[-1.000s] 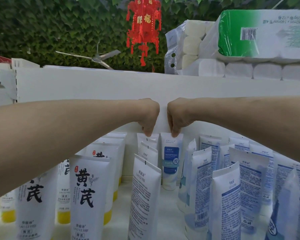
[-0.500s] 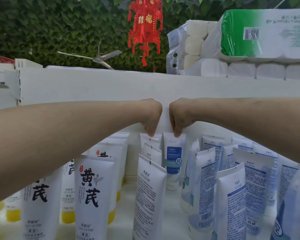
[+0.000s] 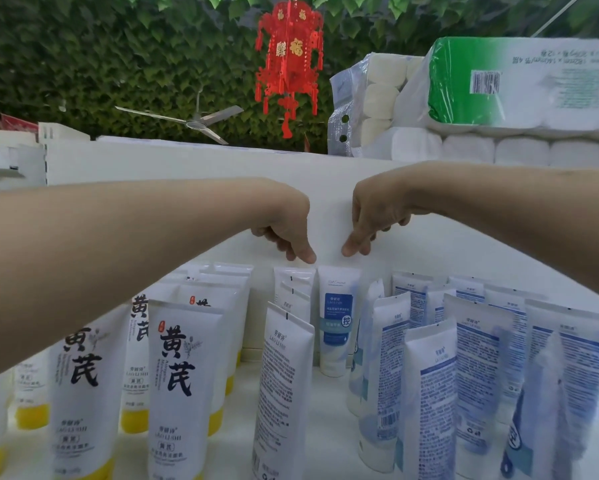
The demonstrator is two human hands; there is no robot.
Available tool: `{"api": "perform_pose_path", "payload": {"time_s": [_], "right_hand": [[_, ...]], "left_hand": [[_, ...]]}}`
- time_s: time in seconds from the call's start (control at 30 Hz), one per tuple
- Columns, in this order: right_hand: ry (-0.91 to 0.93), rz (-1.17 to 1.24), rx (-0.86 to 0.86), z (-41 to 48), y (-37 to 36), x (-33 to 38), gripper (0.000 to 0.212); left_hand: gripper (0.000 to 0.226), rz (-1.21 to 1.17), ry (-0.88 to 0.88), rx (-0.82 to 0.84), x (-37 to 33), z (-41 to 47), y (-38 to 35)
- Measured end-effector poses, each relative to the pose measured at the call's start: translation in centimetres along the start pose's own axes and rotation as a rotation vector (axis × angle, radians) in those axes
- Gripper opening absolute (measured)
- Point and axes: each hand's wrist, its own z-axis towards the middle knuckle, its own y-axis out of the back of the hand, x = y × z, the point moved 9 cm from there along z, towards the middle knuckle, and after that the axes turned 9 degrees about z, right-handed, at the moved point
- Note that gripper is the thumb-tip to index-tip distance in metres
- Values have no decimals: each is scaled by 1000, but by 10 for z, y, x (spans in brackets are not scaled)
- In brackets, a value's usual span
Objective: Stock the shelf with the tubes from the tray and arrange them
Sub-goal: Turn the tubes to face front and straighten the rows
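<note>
Tubes point(image 3: 284, 375) are all standing cap-down on the shelf point(image 3: 327, 407), and both hands are working over the back row. My left hand point(image 3: 284, 233) has its fingers loosely curled and pointing down, thumb tip right over the crimped top of a plain white tube point(image 3: 293, 289). It's got nothing in it, though I can't tell if the tip grazes the crimp. The right hand point(image 3: 370, 220) is the same deal: loose, empty, hanging just above the blue-label tube point(image 3: 338, 317) with a clear gap.

Those two tubes stand side by side against the white back panel point(image 3: 187, 164). Yellow-capped tubes point(image 3: 177, 375) sit in rows to the left, and a crowd of blue-print tubes point(image 3: 478, 368) sits to the right, a few of them leaning.

Handling-wise, I'd guess these are light, with soft squeezy bodies and glossy skins that slip a bit. Balanced on their caps they look easy to tip, domino style. The flat crimp on top looks like the stiffest bit, so I'd pinch there to nudge or turn one, or grab low by the cap to lift it.

Toilet roll packs point(image 3: 519, 81) sit on top of the unit, with a red lantern point(image 3: 289, 60) behind.
</note>
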Motion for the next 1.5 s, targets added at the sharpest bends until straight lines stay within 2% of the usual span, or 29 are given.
{"api": "perform_pose_path", "payload": {"time_s": [0.27,0.4,0.57,0.67,0.77,0.87,1.23,1.5], "right_hand": [[-55,-45,164,-23,-23,-12,36],[-56,-40,208,-24,-35,-11,33],[-12,-33,171,-21,-35,-6,23],[6,-26,131,-19,-34,-1,28],[-1,-6,98,-16,-34,2,42],[-4,17,70,-12,-33,3,47],[32,101,20,-13,-27,7,29],[23,87,43,-10,-33,10,39]], "left_hand": [[46,-17,144,171,11,-15,-20],[42,18,165,207,8,-19,-25],[26,14,118,165,1,-20,-23],[25,29,82,96,-4,-20,-19],[31,4,58,64,-7,-21,-18],[34,-20,22,42,-10,-22,-18],[32,-14,-39,0,-14,-27,-16],[33,-14,-46,3,-18,-29,-15]]}}
